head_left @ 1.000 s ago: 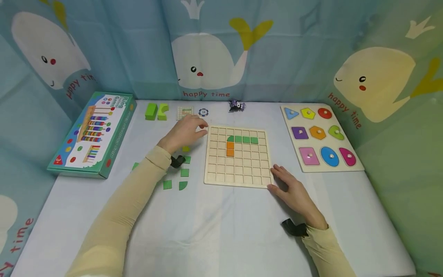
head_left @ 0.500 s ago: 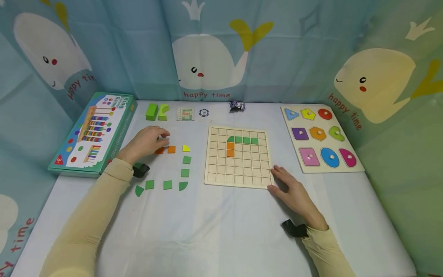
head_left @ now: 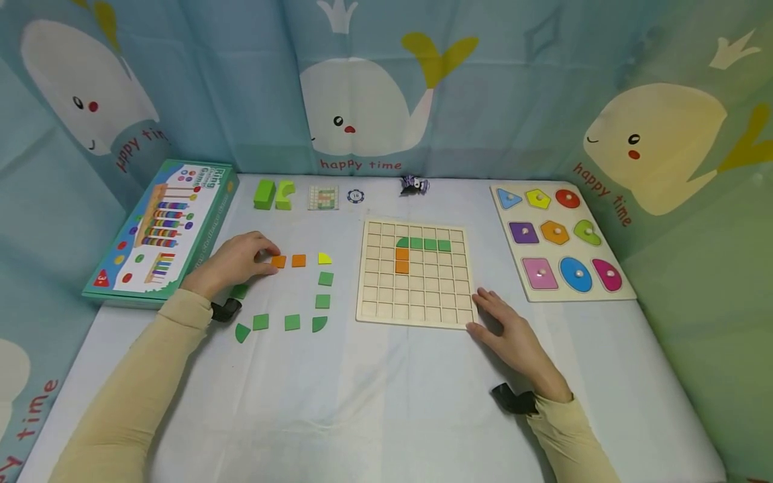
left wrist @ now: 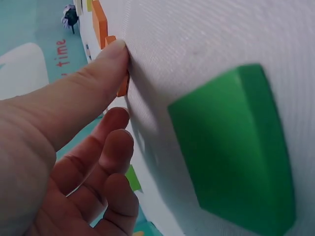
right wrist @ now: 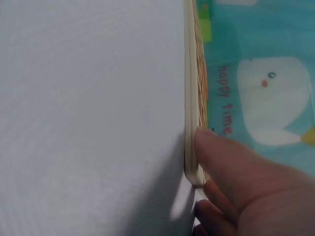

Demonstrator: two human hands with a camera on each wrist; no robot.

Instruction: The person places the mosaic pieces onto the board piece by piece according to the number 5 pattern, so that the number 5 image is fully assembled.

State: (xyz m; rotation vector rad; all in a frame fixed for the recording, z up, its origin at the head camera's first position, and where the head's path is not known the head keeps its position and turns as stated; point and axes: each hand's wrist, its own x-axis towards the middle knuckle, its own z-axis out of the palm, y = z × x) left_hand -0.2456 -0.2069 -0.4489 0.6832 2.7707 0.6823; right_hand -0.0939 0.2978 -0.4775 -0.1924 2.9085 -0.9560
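My left hand (head_left: 241, 258) is low over the table, thumb and forefinger on either side of an orange square tile (head_left: 278, 261). In the left wrist view the thumb (left wrist: 106, 64) covers part of that tile, and a small gap shows between the tile and the nearest fingertip. A second orange tile (head_left: 298, 260) lies just right of it. My right hand (head_left: 510, 335) rests at the lower right corner of a wooden grid board (head_left: 423, 295), thumb on its edge (right wrist: 191, 98), fingers loosely extended. The board holds a row of green tiles (head_left: 430, 243) above two orange tiles (head_left: 402, 260).
Several green tiles (head_left: 292, 323) and a yellow piece (head_left: 325, 259) lie left of the board. Behind them are green blocks (head_left: 264, 194), a pattern card (head_left: 323, 198) and a round chip (head_left: 355, 196). A game box (head_left: 163, 235) stands left, a shape puzzle (head_left: 558, 241) right.
My left hand has moved left and down from beside the board's upper left corner to the leftmost orange tile, uncovering the card and other tiles. My right hand has stayed still.
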